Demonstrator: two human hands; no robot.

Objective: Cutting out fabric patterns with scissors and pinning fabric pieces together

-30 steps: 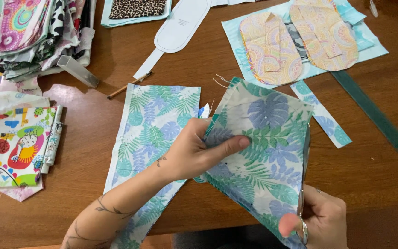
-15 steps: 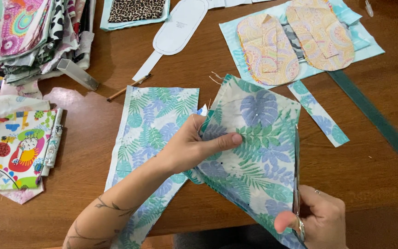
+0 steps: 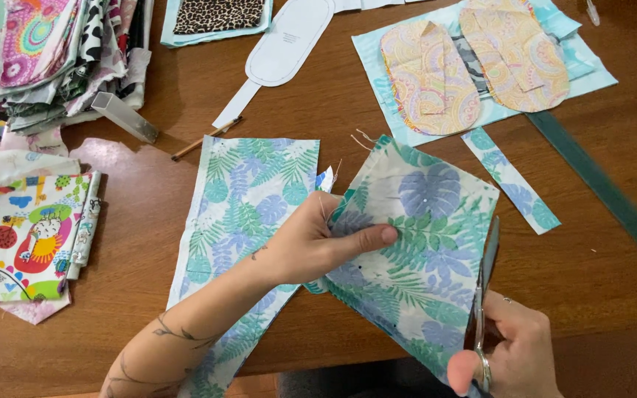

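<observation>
both hands were busy — the left hand [image 3: 311, 247] pinched the leaf-print cloth [image 3: 422, 258], the right hand [image 3: 514, 357] gripped scissors [image 3: 484, 284] cutting its edge — steady feeding needed next.

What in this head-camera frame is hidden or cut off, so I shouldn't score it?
- Scissors: handles hidden inside the right hand; the bottom edge crops them.
- Leaf-print fabric: its left part is under the left hand.
- Green ruler: far end runs past the right edge.
- Fabric stack: cropped at the top.
</observation>
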